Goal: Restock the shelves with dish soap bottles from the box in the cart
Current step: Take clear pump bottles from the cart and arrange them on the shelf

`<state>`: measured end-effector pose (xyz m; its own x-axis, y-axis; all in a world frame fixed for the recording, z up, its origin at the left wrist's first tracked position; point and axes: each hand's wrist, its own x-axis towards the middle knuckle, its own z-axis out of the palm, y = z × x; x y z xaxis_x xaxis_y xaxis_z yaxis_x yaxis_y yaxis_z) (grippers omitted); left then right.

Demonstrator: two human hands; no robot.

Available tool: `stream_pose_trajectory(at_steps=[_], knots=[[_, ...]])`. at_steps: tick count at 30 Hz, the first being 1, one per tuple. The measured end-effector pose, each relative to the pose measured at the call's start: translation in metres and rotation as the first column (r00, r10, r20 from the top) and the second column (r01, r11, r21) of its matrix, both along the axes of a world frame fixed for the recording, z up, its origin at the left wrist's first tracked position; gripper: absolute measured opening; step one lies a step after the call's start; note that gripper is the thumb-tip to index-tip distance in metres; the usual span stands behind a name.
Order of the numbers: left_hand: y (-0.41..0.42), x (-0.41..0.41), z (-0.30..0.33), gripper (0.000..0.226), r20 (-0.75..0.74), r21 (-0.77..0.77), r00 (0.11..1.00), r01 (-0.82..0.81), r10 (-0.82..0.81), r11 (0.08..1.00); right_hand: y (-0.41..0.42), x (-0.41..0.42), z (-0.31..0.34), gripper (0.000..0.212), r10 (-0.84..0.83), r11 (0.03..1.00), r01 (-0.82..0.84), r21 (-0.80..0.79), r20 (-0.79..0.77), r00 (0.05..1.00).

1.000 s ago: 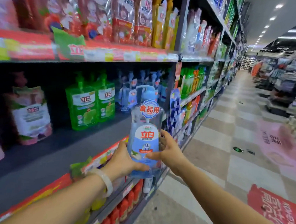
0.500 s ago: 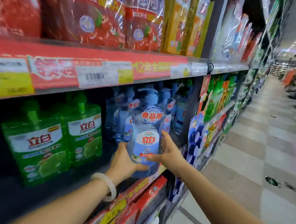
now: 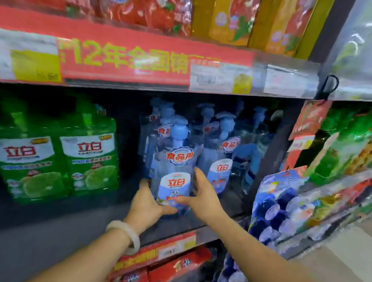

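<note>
Both hands on the bottle (image 3: 175, 173) now: the left hand (image 3: 148, 206) curls round its lower left side, thumb across the front base, and the right hand (image 3: 201, 196) clasps the right side, fingers up along the wall and thumb reaching over the label. The bottle stands upright, long axis vertical, pump head on top, label facing near, toward the camera. It sits over the dark shelf (image 3: 44, 236), just in from the front edge, though whether its base touches the board I cannot tell. Right behind it and to its right crowd more blue bottles (image 3: 223, 160), almost touching. To the left there is an open dark gap, then the green packs (image 3: 55, 159). The upper shelf strip (image 3: 124, 60) hangs just above the pump heads, so headroom is thin. A black upright (image 3: 273, 150) closes the bay on the right.
</note>
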<state>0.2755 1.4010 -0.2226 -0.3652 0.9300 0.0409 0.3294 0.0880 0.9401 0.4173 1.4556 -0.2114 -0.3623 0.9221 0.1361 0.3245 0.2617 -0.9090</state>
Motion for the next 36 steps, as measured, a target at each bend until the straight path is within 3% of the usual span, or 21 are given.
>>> stream_pose_trajectory(at_steps=[4,7,11,14,17,24,36], knots=[[0.008,0.007,-0.001,0.093,-0.02,-0.004,0.999,-0.04,0.04,0.999,-0.001,0.016,0.01,0.057,-0.081,0.99,0.076,0.117,0.041,0.996],[0.012,0.014,-0.003,0.08,0.006,-0.006,0.997,-0.073,0.073,0.997,0.004,0.037,0.013,0.049,-0.251,0.942,0.243,0.233,0.005,0.968],[0.012,0.02,-0.001,0.076,0.015,-0.002,0.998,-0.061,0.062,0.998,0.023,0.059,0.005,0.076,-0.414,0.887,0.405,0.223,-0.005,0.91],[0.012,0.017,-0.007,0.077,0.027,-0.014,0.997,-0.071,0.072,0.997,0.038,0.06,-0.002,0.114,-0.372,0.928,0.372,0.023,0.009,0.928],[0.014,0.015,-0.012,0.08,0.026,-0.014,0.996,-0.082,0.082,0.997,0.05,0.05,-0.012,0.131,-0.335,0.942,0.334,-0.046,-0.019,0.942],[0.018,0.01,-0.016,0.084,0.031,-0.032,0.996,-0.079,0.08,0.996,0.06,0.039,-0.015,0.122,-0.417,0.909,0.417,0.005,-0.019,0.909],[0.018,0.012,-0.011,0.081,0.036,-0.041,0.998,-0.054,0.055,0.998,0.056,0.049,-0.022,0.123,-0.39,0.92,0.39,0.033,-0.001,0.921]])
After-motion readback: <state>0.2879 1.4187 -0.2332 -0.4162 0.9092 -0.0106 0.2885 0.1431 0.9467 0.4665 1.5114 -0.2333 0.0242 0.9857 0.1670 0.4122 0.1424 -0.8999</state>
